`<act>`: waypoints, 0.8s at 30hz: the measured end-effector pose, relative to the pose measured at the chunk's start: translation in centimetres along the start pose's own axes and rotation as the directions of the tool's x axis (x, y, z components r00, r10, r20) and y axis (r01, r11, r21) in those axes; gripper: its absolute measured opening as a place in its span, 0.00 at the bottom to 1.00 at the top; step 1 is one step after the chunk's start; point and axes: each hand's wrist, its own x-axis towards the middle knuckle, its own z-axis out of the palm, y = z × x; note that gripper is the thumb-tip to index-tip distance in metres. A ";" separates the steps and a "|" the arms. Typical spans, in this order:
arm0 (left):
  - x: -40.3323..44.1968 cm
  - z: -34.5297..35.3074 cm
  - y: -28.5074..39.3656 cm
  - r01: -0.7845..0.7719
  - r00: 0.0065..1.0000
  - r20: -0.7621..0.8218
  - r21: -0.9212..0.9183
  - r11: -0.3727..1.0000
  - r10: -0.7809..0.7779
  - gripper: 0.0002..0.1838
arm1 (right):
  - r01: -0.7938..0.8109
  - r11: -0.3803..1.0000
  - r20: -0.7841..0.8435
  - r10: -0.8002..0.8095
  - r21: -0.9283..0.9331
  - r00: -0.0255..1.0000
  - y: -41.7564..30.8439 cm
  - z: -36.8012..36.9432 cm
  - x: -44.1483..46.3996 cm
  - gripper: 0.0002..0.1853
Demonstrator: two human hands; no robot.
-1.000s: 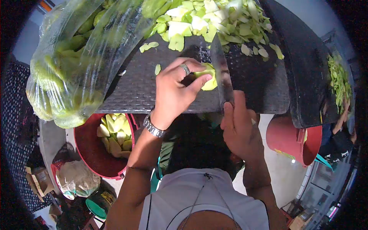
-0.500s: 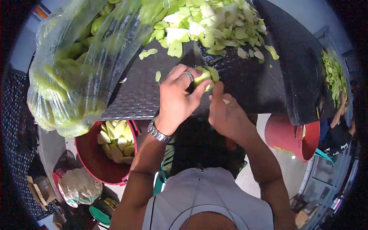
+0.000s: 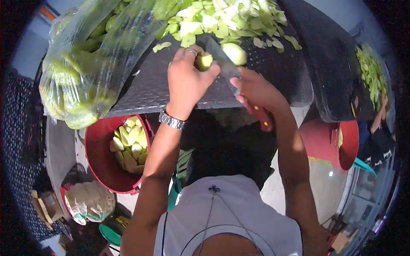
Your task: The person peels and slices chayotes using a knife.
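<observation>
My left hand (image 3: 186, 77), with a ring and a metal watch, is closed on a pale green piece of chayote (image 3: 205, 61) over the dark woven tabletop (image 3: 158, 85). In my right hand (image 3: 260, 89) is a knife (image 3: 224, 59) with a reddish handle; its broad blade slants up and left, beside the held piece. Just right of the blade sits another pale, peeled chayote piece (image 3: 234, 54). A heap of light green peels and scraps (image 3: 230, 21) lies beyond both hands.
A clear plastic bag (image 3: 81, 81) of whole chayotes overhangs the table's left edge. Below it stands a red bucket (image 3: 92, 158) containing cut pieces. Another red bucket (image 3: 329, 143) is at the right, near a person's arm (image 3: 379, 113) and green shreds (image 3: 370, 77).
The chayote held between both hands is now in separate pieces, one in my left hand and one right of the blade. My right hand has turned, exposing the knife.
</observation>
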 end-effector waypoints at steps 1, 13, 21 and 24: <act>0.1 -0.5 -0.5 0.018 1.000 0.011 -0.009 1.000 -0.018 0.18 | -0.020 0.994 0.043 0.015 0.109 0.999 0.6 -0.7 -0.2 0.15; 2.6 -1.4 -1.0 -0.011 0.829 0.557 0.105 0.994 -0.049 0.17 | 0.134 0.948 -0.205 -0.076 0.288 0.976 1.6 0.0 -3.5 0.12; 2.8 -0.4 -1.1 0.529 0.843 0.531 -0.847 -0.047 -0.086 0.21 | 0.171 0.923 -0.295 -0.066 0.346 0.953 1.9 -1.1 -4.2 0.12; 2.8 -0.3 -1.7 0.478 0.838 0.544 -0.773 -0.418 -0.047 0.31 | 0.169 0.912 -0.301 -0.054 0.373 0.952 1.9 -1.2 -4.3 0.12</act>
